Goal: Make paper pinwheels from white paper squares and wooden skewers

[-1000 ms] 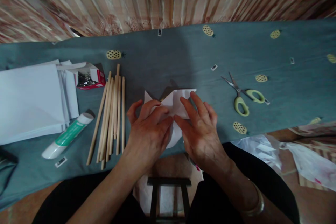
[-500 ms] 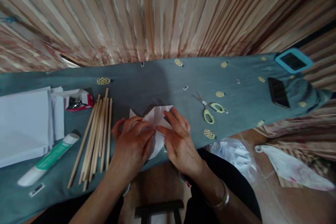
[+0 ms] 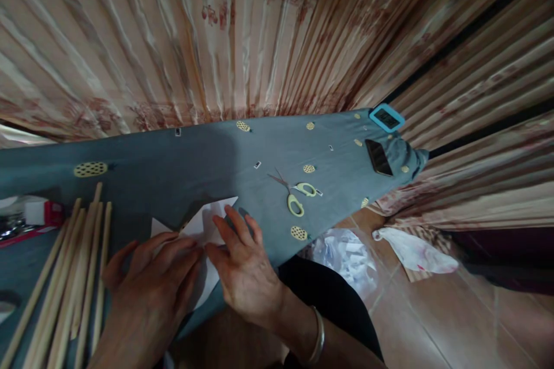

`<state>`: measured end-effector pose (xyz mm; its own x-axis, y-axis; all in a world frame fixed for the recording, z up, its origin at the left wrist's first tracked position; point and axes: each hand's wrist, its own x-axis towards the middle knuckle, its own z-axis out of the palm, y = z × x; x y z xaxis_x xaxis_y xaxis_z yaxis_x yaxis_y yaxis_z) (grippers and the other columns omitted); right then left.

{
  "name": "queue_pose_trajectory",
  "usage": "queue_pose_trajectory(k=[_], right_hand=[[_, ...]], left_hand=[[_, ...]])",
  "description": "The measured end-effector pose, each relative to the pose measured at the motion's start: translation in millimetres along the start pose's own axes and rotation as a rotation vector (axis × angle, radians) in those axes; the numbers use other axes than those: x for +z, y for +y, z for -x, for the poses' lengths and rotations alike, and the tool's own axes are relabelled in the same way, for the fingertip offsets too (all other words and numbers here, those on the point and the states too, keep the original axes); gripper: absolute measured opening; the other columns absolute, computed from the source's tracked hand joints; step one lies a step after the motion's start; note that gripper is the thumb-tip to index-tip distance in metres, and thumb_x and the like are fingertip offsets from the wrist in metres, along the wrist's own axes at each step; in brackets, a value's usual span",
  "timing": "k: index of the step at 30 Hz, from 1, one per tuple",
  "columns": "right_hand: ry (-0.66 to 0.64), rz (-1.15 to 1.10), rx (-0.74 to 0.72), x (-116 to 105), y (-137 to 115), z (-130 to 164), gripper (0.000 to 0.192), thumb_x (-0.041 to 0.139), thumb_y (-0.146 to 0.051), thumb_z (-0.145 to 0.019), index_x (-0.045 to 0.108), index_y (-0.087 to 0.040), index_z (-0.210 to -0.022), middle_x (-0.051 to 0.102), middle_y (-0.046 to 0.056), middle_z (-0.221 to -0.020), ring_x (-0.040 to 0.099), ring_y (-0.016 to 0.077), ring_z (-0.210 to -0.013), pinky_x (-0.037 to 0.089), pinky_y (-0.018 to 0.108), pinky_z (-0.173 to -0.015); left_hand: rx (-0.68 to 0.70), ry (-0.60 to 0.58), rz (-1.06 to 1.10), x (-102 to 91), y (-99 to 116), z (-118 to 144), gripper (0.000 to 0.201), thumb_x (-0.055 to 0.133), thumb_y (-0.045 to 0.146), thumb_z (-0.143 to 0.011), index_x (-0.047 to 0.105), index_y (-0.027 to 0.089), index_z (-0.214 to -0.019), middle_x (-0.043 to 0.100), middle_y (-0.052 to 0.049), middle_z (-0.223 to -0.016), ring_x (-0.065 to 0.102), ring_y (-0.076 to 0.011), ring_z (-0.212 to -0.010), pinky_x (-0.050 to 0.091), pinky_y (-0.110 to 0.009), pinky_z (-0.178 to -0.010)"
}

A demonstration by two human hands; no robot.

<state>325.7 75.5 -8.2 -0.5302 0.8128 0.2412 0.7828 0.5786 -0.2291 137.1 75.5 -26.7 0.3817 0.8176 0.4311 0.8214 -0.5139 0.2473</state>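
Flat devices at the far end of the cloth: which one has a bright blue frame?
The farther device, at the cloth's far corner by the curtain. The nearer one is plain dark, with no coloured frame.

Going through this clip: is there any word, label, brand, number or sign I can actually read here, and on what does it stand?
None can be read.
Small black-and-white tags on the teal cloth: too small.
Red box: print blurred.
Curtain: reddish pattern marks, not legible.
Blue-framed device and dark phone: screens show nothing legible.
Paper under the left hand and right hand: blank.
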Motion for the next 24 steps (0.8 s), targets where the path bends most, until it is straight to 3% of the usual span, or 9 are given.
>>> queue_pose_trajectory(k=[8, 11, 12, 14, 19, 21, 24], right_hand=[[0.016, 0.002, -0.029, 7, -4, -1, 0.023, 0.045, -0.018, -0.094, 0.066, -0.012, -0.102, 0.049, 0.016, -0.146, 0.018, 0.0316, -0.148, 0.025, 0.051, -0.116], [0.021, -0.032, -0.014, 9, 0, -1, 0.024, 0.046, -0.017, -0.093, 0.068, -0.014, -0.103, 0.050, 0.014, -0.146, 0.017, 0.0295, -0.149, 0.027, 0.050, -0.116], [0.026, -0.056, -0.001, 9, 1, 0, 0.025, 0.046, -0.017, -0.093, 0.068, -0.015, -0.103, 0.050, 0.013, -0.146, 0.017, 0.0290, -0.149, 0.027, 0.050, -0.115], [0.038, -0.135, 0.043, 7, 3, 1, 0.028, 0.046, -0.017, -0.092, 0.070, -0.019, -0.107, 0.049, 0.012, -0.147, 0.018, 0.0290, -0.149, 0.028, 0.052, -0.115], [-0.007, -0.422, 0.164, -1, 10, 5, 0.040, 0.041, -0.009, -0.089, 0.069, -0.019, -0.116, 0.047, 0.014, -0.148, 0.024, 0.0290, -0.148, 0.032, 0.056, -0.113], [0.020, -0.534, 0.220, -3, 13, 5, 0.039, 0.041, -0.011, -0.091, 0.069, -0.021, -0.117, 0.047, 0.011, -0.149, 0.026, 0.0261, -0.148, 0.033, 0.054, -0.114], [0.031, -0.540, 0.226, -5, 15, 6, 0.040, 0.041, -0.012, -0.092, 0.068, -0.023, -0.119, 0.045, 0.009, -0.151, 0.023, 0.0252, -0.149, 0.031, 0.056, -0.115]], left_hand=[[0.026, -0.080, -0.009, 1.4, -1, 4, 0.027, 0.050, 0.024, -0.084, 0.066, 0.027, -0.106, 0.074, -0.006, -0.105, 0.061, -0.0375, -0.104, 0.032, -0.060, -0.095], [0.004, -0.052, 0.007, 1.2, 3, 2, 0.025, 0.047, 0.024, -0.087, 0.067, 0.025, -0.102, 0.074, -0.009, -0.101, 0.060, -0.0375, -0.103, 0.033, -0.060, -0.094], [-0.031, -0.004, 0.014, 0.5, 5, 1, 0.024, 0.046, 0.023, -0.088, 0.067, 0.024, -0.098, 0.074, -0.010, -0.098, 0.060, -0.0370, -0.103, 0.033, -0.060, -0.094], [-0.040, -0.015, 0.012, -1.8, 9, 0, 0.020, 0.049, 0.025, -0.089, 0.068, 0.026, -0.097, 0.074, -0.007, -0.099, 0.060, -0.0346, -0.104, 0.031, -0.058, -0.096], [-0.137, -0.119, 0.083, -9.3, 15, 2, 0.021, 0.052, 0.029, -0.093, 0.070, 0.028, -0.104, 0.074, -0.004, -0.105, 0.057, -0.0302, -0.109, 0.031, -0.054, -0.097], [-0.227, -0.105, 0.134, -12.5, 17, 2, 0.022, 0.051, 0.028, -0.094, 0.071, 0.024, -0.102, 0.074, -0.006, -0.104, 0.056, -0.0306, -0.110, 0.033, -0.055, -0.096], [-0.257, -0.061, 0.170, -17.2, 19, -1, 0.023, 0.051, 0.027, -0.093, 0.071, 0.022, -0.104, 0.073, -0.007, -0.107, 0.055, -0.0305, -0.113, 0.034, -0.055, -0.097]])
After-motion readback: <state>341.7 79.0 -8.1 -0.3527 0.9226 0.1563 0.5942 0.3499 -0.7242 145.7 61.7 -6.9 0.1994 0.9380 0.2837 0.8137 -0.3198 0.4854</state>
